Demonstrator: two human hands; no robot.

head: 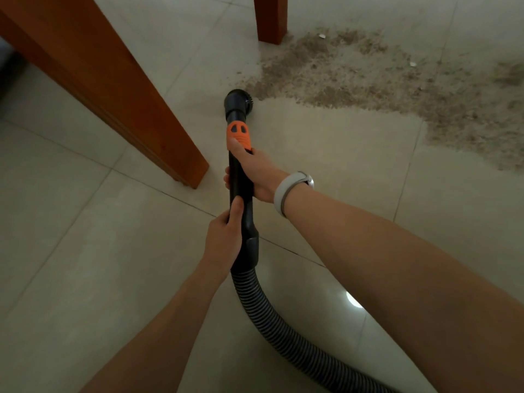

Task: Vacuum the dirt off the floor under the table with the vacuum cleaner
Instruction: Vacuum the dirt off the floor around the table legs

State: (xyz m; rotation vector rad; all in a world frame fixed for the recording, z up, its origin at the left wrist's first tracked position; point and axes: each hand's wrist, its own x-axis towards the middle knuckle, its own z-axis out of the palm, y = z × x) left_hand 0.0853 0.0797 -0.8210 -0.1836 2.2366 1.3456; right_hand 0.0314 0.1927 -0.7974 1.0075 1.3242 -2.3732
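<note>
Pale tile floor [85, 251]; both hands, left [224, 239] and right [255, 174], grip the wand [241, 194], brush [238, 100] at the dirt's [368, 80] edge. Next, probably a sweep rightwards.

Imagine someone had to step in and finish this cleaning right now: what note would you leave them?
Right hand grips the black wand just below its orange collar; left hand grips it lower, near the hose.
The brush nozzle sits at the near-left edge of the dirt.
Done: tiles nearest the person look clean.
Left: the wide dirt patch stretching right from the far table leg, including white scraps.
</note>
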